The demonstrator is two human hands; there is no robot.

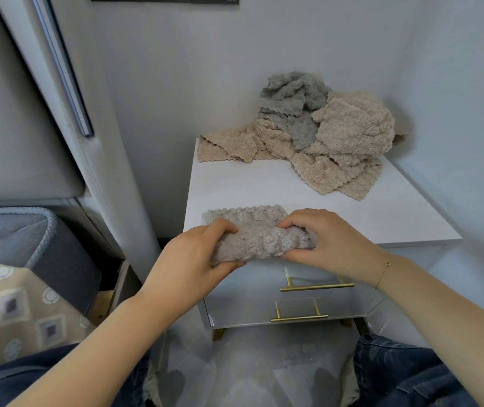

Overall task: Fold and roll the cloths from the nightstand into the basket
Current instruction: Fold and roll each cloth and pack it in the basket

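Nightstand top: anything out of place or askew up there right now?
Nothing damaged or spilled. The cloth pile at the back of the nightstand is still crumpled, awaiting folding. Both hands, left hand and right hand, hold the half-rolled cloth at the front edge.

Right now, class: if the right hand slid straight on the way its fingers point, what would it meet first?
The right hand points leftward along the rolled cloth it grips, so beyond that it would probably meet the left hand at the roll's other end.

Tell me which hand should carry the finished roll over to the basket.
Probably the left hand: the basket sits on its side, and it already grips the roll. The right hand would have to cross over.
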